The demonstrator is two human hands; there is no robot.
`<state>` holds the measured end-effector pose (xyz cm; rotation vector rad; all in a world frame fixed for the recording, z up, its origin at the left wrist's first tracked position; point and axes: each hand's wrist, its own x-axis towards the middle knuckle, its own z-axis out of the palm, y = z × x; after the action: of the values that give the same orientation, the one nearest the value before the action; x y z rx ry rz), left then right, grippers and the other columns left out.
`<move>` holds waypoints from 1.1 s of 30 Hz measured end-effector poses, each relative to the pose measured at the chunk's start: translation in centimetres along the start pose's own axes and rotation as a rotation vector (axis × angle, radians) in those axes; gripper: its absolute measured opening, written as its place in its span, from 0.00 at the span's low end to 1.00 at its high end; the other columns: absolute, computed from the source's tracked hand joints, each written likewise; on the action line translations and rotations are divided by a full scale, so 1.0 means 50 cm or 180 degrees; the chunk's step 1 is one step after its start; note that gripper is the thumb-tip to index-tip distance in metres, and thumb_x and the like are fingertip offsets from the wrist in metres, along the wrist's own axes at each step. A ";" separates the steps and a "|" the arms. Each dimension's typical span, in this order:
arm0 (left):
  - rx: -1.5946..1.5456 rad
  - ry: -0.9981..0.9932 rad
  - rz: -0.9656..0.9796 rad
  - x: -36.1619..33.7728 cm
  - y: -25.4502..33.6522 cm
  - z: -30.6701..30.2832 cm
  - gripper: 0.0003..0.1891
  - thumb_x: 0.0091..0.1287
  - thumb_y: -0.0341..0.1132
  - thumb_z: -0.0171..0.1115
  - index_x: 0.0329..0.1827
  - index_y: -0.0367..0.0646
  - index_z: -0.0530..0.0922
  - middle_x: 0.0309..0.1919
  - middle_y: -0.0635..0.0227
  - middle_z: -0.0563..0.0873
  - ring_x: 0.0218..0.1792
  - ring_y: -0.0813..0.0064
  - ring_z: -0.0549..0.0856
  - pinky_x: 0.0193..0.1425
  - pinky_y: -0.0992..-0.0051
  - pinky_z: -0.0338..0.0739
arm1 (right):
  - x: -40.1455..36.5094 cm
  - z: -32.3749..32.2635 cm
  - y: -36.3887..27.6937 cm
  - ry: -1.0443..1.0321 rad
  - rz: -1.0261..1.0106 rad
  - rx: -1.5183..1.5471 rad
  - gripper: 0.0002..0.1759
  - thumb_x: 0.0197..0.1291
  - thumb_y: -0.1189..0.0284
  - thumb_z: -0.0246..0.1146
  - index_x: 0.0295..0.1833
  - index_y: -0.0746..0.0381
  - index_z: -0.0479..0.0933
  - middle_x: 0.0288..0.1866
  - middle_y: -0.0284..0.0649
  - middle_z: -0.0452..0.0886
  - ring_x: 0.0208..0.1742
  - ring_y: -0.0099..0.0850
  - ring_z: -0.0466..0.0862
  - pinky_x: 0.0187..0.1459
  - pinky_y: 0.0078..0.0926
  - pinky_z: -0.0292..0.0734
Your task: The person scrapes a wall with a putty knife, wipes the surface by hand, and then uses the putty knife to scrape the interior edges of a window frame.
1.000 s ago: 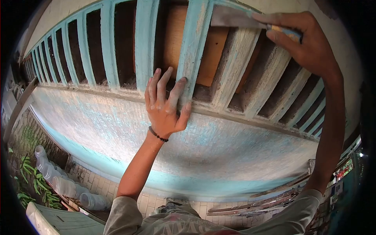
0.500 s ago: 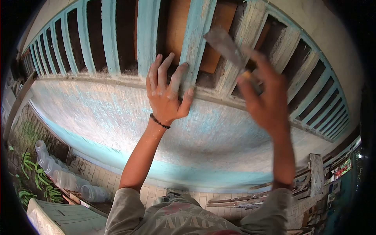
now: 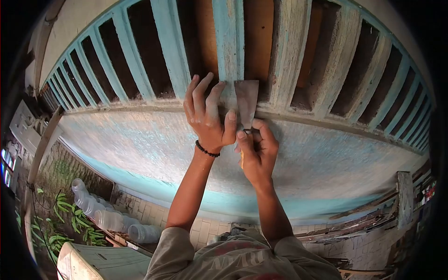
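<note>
A putty knife (image 3: pixel 247 100) with a flat metal blade is in my right hand (image 3: pixel 259 154), its fingers wrapped round the handle. The blade points up, its wide end at the foot of a worn blue slat (image 3: pixel 228 42) in the window grille. Just left of the blade, my left hand (image 3: pixel 208 112) rests on the sill (image 3: pixel 289 115) with its dusty fingers spread; it holds nothing. Below both hands the wall (image 3: pixel 298 154) shows patchy, scraped blue and whitish paint. Slats right of the blade, such as a bare-looking slat (image 3: pixel 291 51), have lost much of their blue.
Clear plastic tubs (image 3: pixel 112 219) lie in a row at lower left, beside green leaves (image 3: pixel 60 205). A pale blue-topped object (image 3: pixel 102 261) stands nearest me there. Wooden strips (image 3: pixel 364 217) are stacked at lower right near an upright post (image 3: pixel 404 200).
My right hand has come down and left with the putty knife, bringing the blade from mid-air to the slat's foot. The view has shifted; my left hand stays near the same slat.
</note>
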<state>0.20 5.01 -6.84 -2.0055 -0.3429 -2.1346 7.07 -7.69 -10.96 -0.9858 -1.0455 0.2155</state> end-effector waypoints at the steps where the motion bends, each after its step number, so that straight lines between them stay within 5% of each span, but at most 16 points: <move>1: -0.0042 0.0031 0.0019 -0.002 -0.002 0.001 0.32 0.74 0.57 0.51 0.63 0.38 0.84 0.66 0.45 0.83 0.72 0.35 0.76 0.75 0.42 0.67 | 0.013 0.001 -0.005 0.0007 -0.0058 0.0062 0.13 0.76 0.72 0.68 0.56 0.69 0.77 0.22 0.33 0.81 0.22 0.15 0.77 0.26 0.20 0.68; 12: -0.0141 0.0099 0.0118 -0.012 -0.015 -0.001 0.31 0.75 0.55 0.51 0.63 0.34 0.81 0.64 0.42 0.84 0.70 0.33 0.77 0.75 0.42 0.68 | 0.003 -0.008 -0.041 0.0074 0.0689 0.0972 0.15 0.75 0.73 0.69 0.59 0.70 0.78 0.27 0.36 0.84 0.18 0.20 0.79 0.19 0.20 0.71; 18: -0.0107 0.0101 0.0033 -0.012 -0.015 0.001 0.32 0.76 0.57 0.48 0.62 0.35 0.82 0.62 0.42 0.85 0.69 0.34 0.77 0.74 0.42 0.69 | 0.059 0.020 -0.067 -0.0037 0.0139 0.1103 0.14 0.76 0.74 0.67 0.61 0.70 0.77 0.33 0.39 0.87 0.17 0.20 0.79 0.17 0.21 0.69; 25: -0.0200 0.0116 -0.0001 -0.014 -0.014 -0.001 0.37 0.76 0.63 0.42 0.62 0.36 0.83 0.63 0.44 0.84 0.69 0.35 0.77 0.74 0.43 0.69 | 0.011 0.012 -0.059 0.0079 0.0636 0.1253 0.11 0.74 0.73 0.70 0.54 0.69 0.81 0.34 0.40 0.87 0.17 0.22 0.78 0.16 0.23 0.67; 33: -0.0095 0.0060 -0.0194 -0.014 -0.008 -0.004 0.39 0.76 0.66 0.43 0.61 0.37 0.84 0.64 0.47 0.84 0.70 0.37 0.77 0.73 0.45 0.70 | 0.068 0.019 -0.086 0.0080 0.0701 0.1546 0.18 0.69 0.74 0.70 0.62 0.69 0.83 0.33 0.40 0.86 0.13 0.25 0.76 0.13 0.25 0.65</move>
<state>-0.09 5.34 -7.55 -2.0146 -0.3762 -2.2061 6.87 -7.64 -5.39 -0.6561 -0.8059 0.6069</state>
